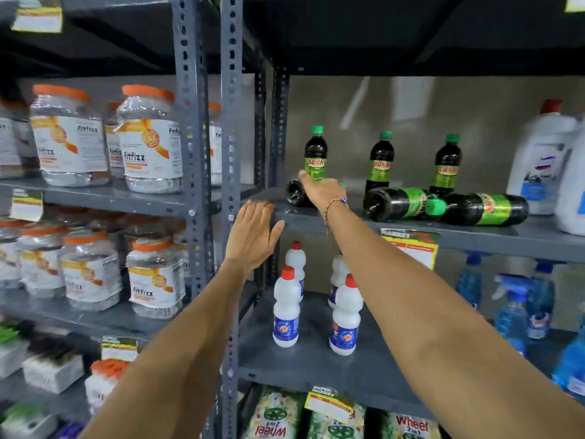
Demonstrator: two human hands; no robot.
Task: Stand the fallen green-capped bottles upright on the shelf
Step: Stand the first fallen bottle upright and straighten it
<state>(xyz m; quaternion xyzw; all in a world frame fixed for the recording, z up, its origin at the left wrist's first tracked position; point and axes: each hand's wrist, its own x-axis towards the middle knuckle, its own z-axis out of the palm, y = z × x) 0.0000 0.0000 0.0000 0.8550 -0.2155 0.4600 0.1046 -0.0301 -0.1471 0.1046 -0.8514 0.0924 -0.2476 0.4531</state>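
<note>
The right hand (323, 191) is laid over a fallen bottle (296, 193) at frame centre; its fingers are hidden, so their closure cannot be told. The left hand (253, 232) is held flat, fingers (256, 207) together, against the shelf (474, 236) edge. Two more fallen bottles (399, 202) (484, 209) lie to the right, touching, before three upright ones (315, 153). The bottles are judged full, fairly heavy, stiff and smooth; a grip round the labelled middle is advised.
</note>
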